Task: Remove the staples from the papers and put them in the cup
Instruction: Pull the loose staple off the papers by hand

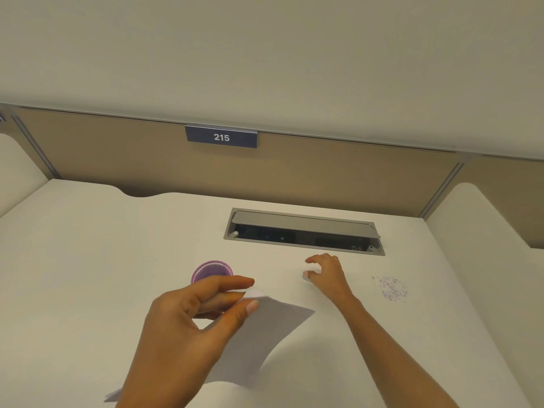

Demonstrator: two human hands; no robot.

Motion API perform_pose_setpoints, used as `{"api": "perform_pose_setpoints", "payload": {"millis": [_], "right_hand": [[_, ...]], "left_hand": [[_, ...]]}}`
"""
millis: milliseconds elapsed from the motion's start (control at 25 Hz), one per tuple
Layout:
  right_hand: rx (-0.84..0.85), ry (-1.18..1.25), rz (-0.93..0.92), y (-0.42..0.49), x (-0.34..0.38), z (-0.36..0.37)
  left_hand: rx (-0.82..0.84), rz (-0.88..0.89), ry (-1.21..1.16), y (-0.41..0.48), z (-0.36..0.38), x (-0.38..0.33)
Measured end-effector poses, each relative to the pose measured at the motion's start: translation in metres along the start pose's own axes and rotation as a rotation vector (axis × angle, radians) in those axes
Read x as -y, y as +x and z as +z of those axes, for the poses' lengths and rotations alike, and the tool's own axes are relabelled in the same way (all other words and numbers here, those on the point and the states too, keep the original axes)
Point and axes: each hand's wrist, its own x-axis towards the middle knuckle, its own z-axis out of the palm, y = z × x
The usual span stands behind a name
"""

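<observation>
My left hand (188, 325) is raised above the near desk and pinches the top corner of a white sheet of paper (265, 334) between thumb and fingers. The sheet hangs curved toward me. A purple cup (212, 269) stands upright on the desk just behind that hand, partly hidden by the fingers. My right hand (326, 275) rests farther out on the desk, fingers curled and slightly apart. Its thumb tip touches a small pale object (306, 277). Whether the hand grips it is unclear. No staple is visible.
A recessed cable tray (303, 231) with a half-open grey lid sits in the white desk (88, 260) beyond my right hand. A patch of small dark specks (391, 287) lies to the right. A tan partition with a "215" sign (221, 137) closes off the back.
</observation>
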Motion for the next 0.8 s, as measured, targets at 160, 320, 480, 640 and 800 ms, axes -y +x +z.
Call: {"api": "perform_pose_setpoints", "payload": {"millis": [160,320,480,640,800], "right_hand": [[-0.014,0.438,-0.175,-0.074,0.081,-0.061],[0.166,0.576,-0.432,-0.164,0.137,-0.122],[0.156,0.518,-0.519,-0.194,0.147,-0.143],[0.155,0.464,-0.589,-0.213,0.154,-0.158],[0.124,0.477,-0.617,-0.233,0.16,-0.166]], "left_hand": [[-0.013,0.051,0.013,0.0,0.002,-0.005],[-0.025,0.139,0.077,-0.008,0.003,-0.012],[-0.017,0.212,0.111,-0.021,-0.001,-0.021],[0.003,0.287,0.141,-0.033,-0.008,-0.031],[-0.009,0.347,0.103,-0.046,-0.016,-0.031]]}}
